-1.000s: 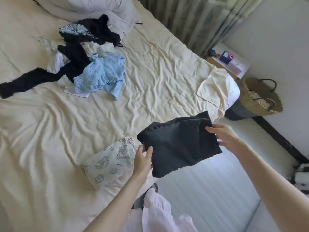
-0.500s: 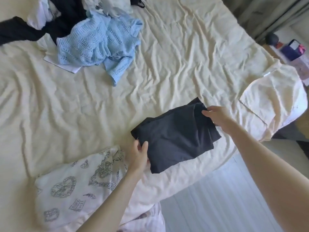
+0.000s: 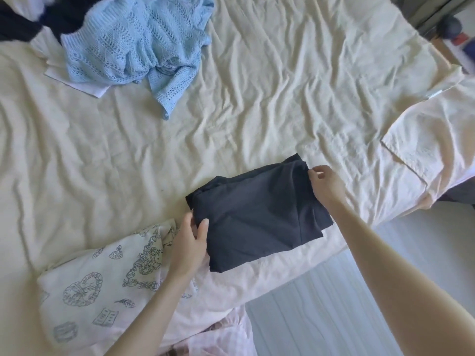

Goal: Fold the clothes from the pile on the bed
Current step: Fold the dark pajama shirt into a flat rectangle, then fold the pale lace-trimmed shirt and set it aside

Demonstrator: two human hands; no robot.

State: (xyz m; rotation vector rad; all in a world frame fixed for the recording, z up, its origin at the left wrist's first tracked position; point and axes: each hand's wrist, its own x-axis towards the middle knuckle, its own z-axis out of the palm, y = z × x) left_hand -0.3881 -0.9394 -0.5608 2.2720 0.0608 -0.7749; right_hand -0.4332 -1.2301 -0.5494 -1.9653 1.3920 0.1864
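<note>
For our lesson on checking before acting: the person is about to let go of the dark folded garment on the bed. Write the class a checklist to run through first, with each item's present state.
1. Dark garment folded into a compact shape: ok.
2. Garment lying on the bed sheet: ok.
3. Left hand holds the near-left edge, thumb on top: ok.
4. Right hand pinches the far-right corner: ok.
5. Garment clear of the printed folded cloth beside it: cannot tell, the left hand covers the gap.
6. Edges all aligned: not ok, a layer sticks out at the right side.

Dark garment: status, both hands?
Left hand pinches dark garment near corner; right hand pinches far corner. Garment folded, on bed edge. Nothing in the way.
</note>
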